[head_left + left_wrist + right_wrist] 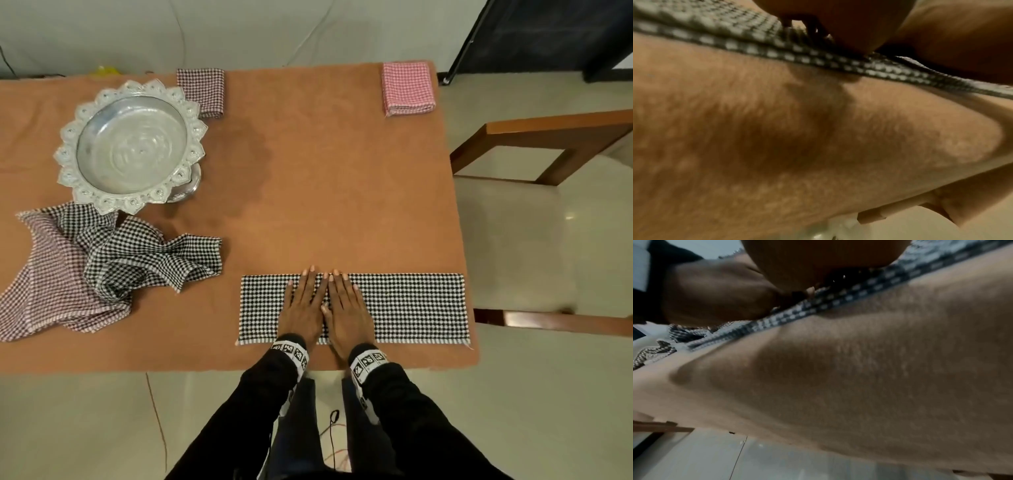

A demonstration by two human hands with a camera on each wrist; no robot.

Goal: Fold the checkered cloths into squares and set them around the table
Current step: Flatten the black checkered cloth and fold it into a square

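Observation:
A black-and-white checkered cloth [411, 306], folded into a long strip, lies along the near edge of the brown table [308, 192]. My left hand [303, 301] and right hand [346, 303] lie flat side by side on the strip's middle, fingers straight, pressing it down. Both wrist views sit low on the table and show the strip's edge [777, 53] [818, 305] under my palms. A folded dark checkered square [202, 90] lies at the far edge, and a folded red checkered square [407, 89] at the far right corner. Loose cloths [102, 267] are heaped at the left.
An ornate silver pedestal tray [132, 145] stands at the left, beside the heap of cloths. A wooden chair [548, 154] stands close to the table's right side. The table's right edge runs just past the strip's end.

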